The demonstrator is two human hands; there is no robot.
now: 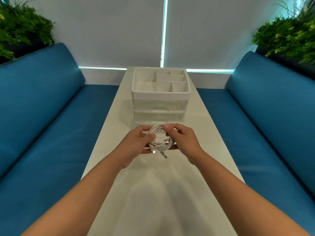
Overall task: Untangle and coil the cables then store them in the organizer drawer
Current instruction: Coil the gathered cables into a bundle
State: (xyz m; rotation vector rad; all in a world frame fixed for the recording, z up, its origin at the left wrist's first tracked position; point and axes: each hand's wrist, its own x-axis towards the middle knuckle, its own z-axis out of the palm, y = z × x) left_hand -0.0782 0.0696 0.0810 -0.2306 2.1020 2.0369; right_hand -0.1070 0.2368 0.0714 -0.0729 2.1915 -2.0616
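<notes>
Grasping the white cable coil (160, 138) above the surface (153, 193) in both left hand (136, 143) and right hand (182, 140), you risk it springing loose if either grip slackens before a closed drawer (159, 108) opens.

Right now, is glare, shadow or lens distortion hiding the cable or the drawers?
Head view: wide-angle bends the edges; cable coil sharp between left hand and right hand; clear drawer fronts low-contrast, handles faint; soft arm shadows on table; bright window strip behind, no glare on the cable.
</notes>
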